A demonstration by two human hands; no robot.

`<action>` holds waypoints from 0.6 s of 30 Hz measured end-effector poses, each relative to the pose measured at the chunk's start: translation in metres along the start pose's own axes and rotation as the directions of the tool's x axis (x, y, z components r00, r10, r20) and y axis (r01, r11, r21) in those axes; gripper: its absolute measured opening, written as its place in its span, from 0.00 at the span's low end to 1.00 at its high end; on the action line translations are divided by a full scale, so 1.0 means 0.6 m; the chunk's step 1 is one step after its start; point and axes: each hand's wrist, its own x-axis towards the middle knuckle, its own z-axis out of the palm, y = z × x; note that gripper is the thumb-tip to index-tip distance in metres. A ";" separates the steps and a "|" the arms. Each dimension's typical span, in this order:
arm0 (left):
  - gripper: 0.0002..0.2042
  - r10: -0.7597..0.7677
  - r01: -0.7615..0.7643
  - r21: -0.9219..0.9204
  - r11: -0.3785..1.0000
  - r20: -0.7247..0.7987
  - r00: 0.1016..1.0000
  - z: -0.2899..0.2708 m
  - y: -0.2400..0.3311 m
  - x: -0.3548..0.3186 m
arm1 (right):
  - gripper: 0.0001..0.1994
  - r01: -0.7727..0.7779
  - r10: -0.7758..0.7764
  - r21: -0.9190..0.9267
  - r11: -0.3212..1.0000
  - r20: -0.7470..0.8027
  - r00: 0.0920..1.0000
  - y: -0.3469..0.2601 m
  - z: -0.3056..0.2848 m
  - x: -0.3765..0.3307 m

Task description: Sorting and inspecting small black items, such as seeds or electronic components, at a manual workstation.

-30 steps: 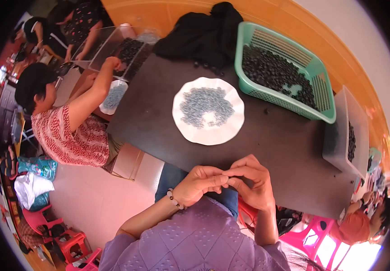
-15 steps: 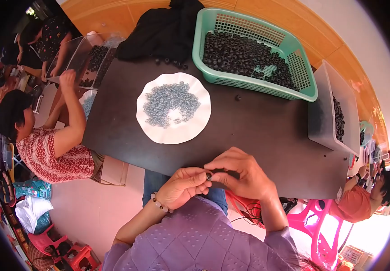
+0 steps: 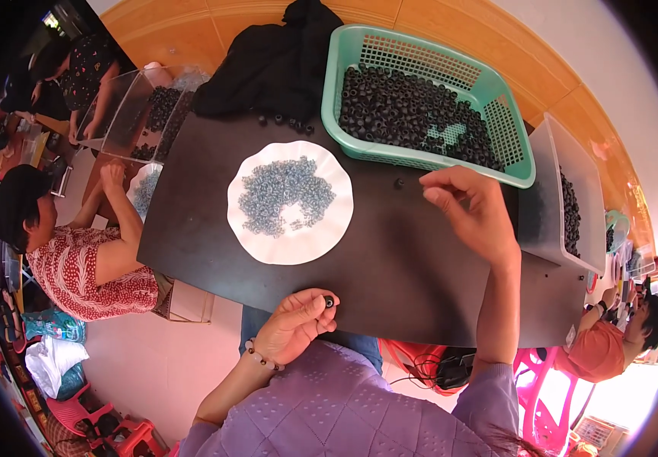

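A small black ring-shaped piece [image 3: 329, 302] with a pale centre is pinched between the thumb and forefinger of my left hand [image 3: 298, 320], by the table's near edge. My right hand [image 3: 470, 209] is over the table just in front of the green basket [image 3: 428, 156]. Its thumb and fingers are a little apart, and nothing shows between them. Close to its fingertips one loose black piece [image 3: 399, 183] lies on the table. Many black pieces [image 3: 405, 107] fill much of the basket. A white wavy-rimmed plate [image 3: 291, 254] carries a heap of small clear bluish pieces [image 3: 283, 190].
Black cloth [image 3: 264, 68] lies at the back left, with several loose black pieces before it. A clear bin [image 3: 546, 198] of black pieces stands at the right. On the left sits a person in a red patterned top [image 3: 92, 266]; another person [image 3: 603, 343] is at the far right.
My right hand has left the piece held in my left hand and moved up and right toward the basket. My left hand has shifted slightly left and keeps its pinch. The seated person's hand has lowered.
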 end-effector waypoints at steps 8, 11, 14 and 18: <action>0.13 0.060 -0.061 0.020 0.998 0.032 0.998 -0.022 0.015 0.000 | 0.05 -0.124 0.119 -0.257 0.959 -0.035 0.992 0.071 -0.087 0.108; 0.14 0.059 -0.062 0.030 0.998 0.065 0.996 -0.023 0.019 0.005 | 0.06 -0.157 0.167 -0.315 0.936 0.004 0.986 0.135 -0.118 0.147; 0.15 0.046 -0.048 0.048 0.998 0.041 0.998 -0.019 0.020 0.013 | 0.08 -0.135 0.171 -0.359 0.923 0.071 0.983 0.189 -0.129 0.189; 0.11 -0.013 0.024 -0.061 0.998 0.178 0.984 -0.038 0.020 0.020 | 0.09 -0.186 0.292 -0.416 0.890 0.209 0.933 0.219 -0.110 0.235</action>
